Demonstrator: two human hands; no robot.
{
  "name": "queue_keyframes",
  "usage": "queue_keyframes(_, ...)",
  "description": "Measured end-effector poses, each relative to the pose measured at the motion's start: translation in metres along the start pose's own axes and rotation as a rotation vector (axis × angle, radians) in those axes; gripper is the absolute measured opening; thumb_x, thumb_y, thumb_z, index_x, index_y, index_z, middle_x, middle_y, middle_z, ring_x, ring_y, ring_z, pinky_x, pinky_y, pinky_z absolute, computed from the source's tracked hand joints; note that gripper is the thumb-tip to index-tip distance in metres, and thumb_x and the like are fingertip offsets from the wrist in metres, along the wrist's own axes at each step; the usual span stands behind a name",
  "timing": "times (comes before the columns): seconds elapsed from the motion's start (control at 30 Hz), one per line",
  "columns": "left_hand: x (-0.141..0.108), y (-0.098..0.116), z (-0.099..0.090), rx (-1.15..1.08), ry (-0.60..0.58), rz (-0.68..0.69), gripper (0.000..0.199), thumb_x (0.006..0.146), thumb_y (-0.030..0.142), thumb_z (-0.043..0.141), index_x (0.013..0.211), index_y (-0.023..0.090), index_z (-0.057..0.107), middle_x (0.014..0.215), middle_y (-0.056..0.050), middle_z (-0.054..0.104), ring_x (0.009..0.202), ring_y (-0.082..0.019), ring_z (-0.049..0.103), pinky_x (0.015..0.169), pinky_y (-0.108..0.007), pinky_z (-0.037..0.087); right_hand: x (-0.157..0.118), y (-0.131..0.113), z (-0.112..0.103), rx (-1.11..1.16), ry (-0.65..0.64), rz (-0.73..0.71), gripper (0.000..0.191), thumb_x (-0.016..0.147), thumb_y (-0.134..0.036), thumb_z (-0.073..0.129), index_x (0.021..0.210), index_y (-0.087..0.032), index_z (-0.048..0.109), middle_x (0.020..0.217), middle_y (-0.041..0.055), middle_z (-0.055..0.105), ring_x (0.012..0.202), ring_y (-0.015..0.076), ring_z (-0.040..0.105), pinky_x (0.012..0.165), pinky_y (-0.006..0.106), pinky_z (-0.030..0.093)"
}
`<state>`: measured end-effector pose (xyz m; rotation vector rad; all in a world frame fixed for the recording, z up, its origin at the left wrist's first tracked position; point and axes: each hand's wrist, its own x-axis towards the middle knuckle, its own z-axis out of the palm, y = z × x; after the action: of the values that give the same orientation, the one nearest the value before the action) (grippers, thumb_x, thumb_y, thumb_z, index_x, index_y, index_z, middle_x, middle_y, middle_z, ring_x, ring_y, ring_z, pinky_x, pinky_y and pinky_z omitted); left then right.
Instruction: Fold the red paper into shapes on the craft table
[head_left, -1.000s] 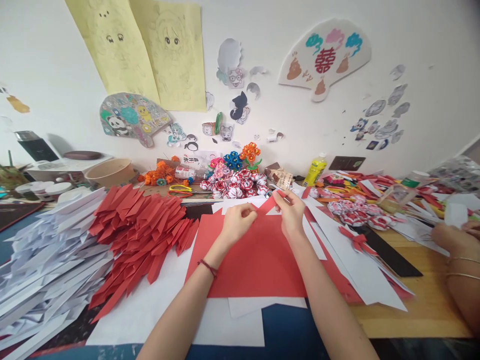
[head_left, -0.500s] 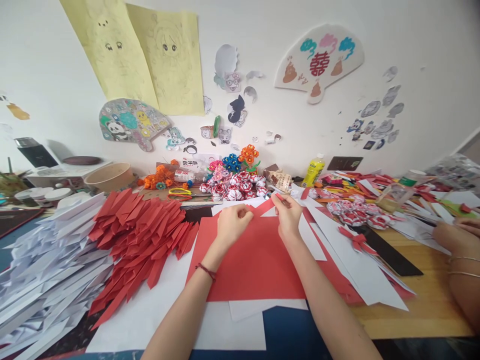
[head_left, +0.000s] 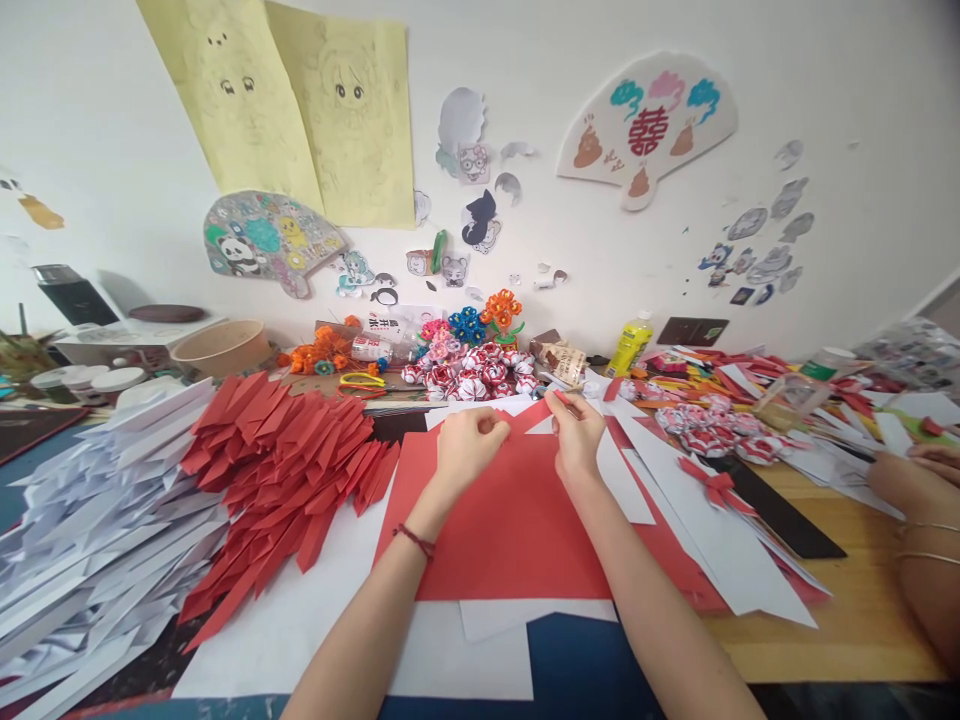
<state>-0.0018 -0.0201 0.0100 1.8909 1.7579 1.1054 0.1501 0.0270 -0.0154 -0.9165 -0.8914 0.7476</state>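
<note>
Above the far edge of a red paper sheet [head_left: 517, 530], a narrow strip of red paper [head_left: 531, 415] stretches between my hands. My right hand [head_left: 579, 432] pinches its upper right end between thumb and fingertips. The lower left end runs to my left hand [head_left: 466, 446], whose fingers are curled closed on it and partly out of sight. White sheets [head_left: 300, 640] lie beneath the red one. To the left are a heap of folded red paper strips [head_left: 292, 470] and a heap of folded white strips [head_left: 112, 530].
Red-and-white paper flowers [head_left: 480, 372] and a yellow bottle [head_left: 630, 345] stand along the wall. More sheets and a red paper piece [head_left: 716, 483] lie on the right. Another person's arm [head_left: 919, 490] rests at the right edge. A round tub [head_left: 221, 348] sits back left.
The view has shifted slightly, so the wall pictures sit a little further right. Both hands and the red strip stay almost the same.
</note>
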Motion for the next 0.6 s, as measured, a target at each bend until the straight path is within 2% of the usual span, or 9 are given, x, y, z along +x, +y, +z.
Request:
queue_keyframes(0.17,0.001,-0.002,-0.004,0.039,0.094,-0.020,0.018,0.076,0.026,0.051,0.063,0.020,0.062,0.063,0.001,0.065,0.064,-0.014,0.057,0.060,-0.024,0.035,0.003,0.004,-0.001,-0.047,0.140,-0.007,0.027,0.065,-0.039,0.074,0.066,-0.017,0.058,0.056,-0.0055,0.045,0.051,0.0086,0.034,0.048,0.025,0.027)
queue_keyframes(0.23,0.001,-0.003,-0.004,0.041,0.113,0.000,0.017,0.078,0.025,0.050,0.067,0.021,0.063,0.068,0.001,0.067,0.066,-0.014,0.059,0.062,-0.024,0.036,0.003,0.008,-0.001,-0.077,0.151,0.009,0.027,0.065,-0.038,0.073,0.064,-0.018,0.056,0.057,-0.0055,0.045,0.051,0.0087,0.034,0.048,0.025,0.027)
queue_keyframes(0.43,-0.005,-0.001,0.005,0.036,-0.012,0.158,0.022,0.086,0.040,0.055,0.100,0.025,0.064,0.102,-0.002,0.071,0.090,-0.018,0.063,0.072,-0.026,0.043,-0.007,0.014,0.002,-0.274,-0.041,-0.008,0.026,0.069,-0.041,0.068,0.063,-0.019,0.055,0.052,-0.0062,0.043,0.049,0.0097,0.036,0.047,0.024,0.028)
queue_keyframes(0.5,-0.006,-0.002,0.009,0.072,-0.060,0.183,0.028,0.085,0.042,0.058,0.107,0.025,0.062,0.105,-0.003,0.070,0.095,-0.019,0.063,0.075,-0.027,0.044,-0.009,0.013,0.003,-0.312,-0.081,-0.025,0.027,0.070,-0.042,0.067,0.064,-0.019,0.055,0.054,-0.0057,0.047,0.049,0.0100,0.038,0.047,0.024,0.030)
queue_keyframes(0.6,-0.007,-0.004,0.012,0.109,-0.102,0.195,0.031,0.084,0.043,0.060,0.110,0.026,0.060,0.105,-0.001,0.071,0.091,-0.019,0.065,0.072,-0.027,0.044,-0.011,0.011,0.004,-0.329,-0.128,-0.050,0.027,0.071,-0.043,0.067,0.066,-0.019,0.055,0.056,-0.0048,0.051,0.049,0.0104,0.042,0.047,0.023,0.032)
